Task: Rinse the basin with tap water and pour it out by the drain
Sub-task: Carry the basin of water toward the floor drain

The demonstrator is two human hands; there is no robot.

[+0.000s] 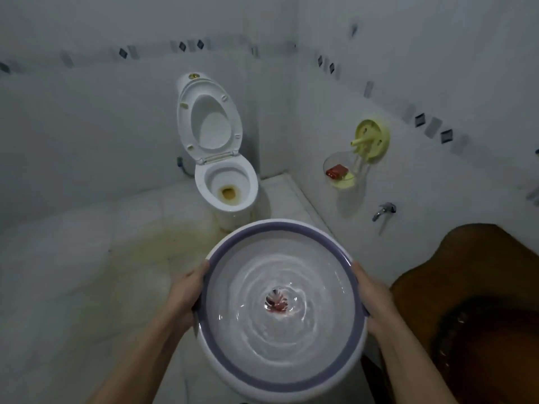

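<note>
A round white basin [256, 231] with a purple band inside its rim is held level in front of me, above the floor. Water swirls in it, with ripples around a red mark at its bottom centre. My left hand [186, 293] grips the basin's left rim, thumb over the edge. My right hand [372, 298] grips the right rim the same way. A metal tap [383, 211] sticks out of the right wall, beyond the basin. No drain shows in view.
A white toilet [226, 191] with its lid raised stands ahead by the back wall, with yellow stains on the floor [87, 258] near it. A yellow wall holder [372, 139] with a clear dish hangs on the right wall. A large brown tub [472, 301] sits at the right.
</note>
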